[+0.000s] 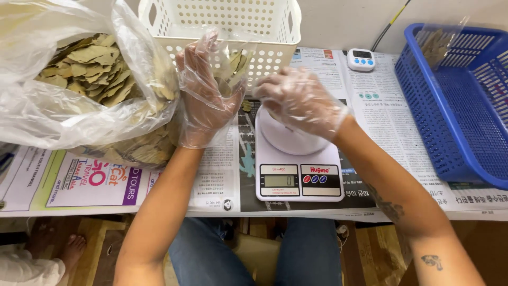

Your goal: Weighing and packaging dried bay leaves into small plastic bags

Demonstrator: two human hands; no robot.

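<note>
Small clear plastic pouch of dried bay leaves (233, 66): held upright at 12 o'clock of the white digital kitchen scale (298, 164), pinched in my gloved left hand (203, 95). My gloved right hand (299, 100) rests curled over the scale platform; whether it grips anything, I cannot tell. Large clear bag of dried leaves (84, 79) lies at 9 o'clock.

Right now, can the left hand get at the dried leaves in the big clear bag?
Probably yes. The left hand is raised right beside the big clear bag, whose open mouth faces it with the dried leaves exposed and nothing between.
</note>
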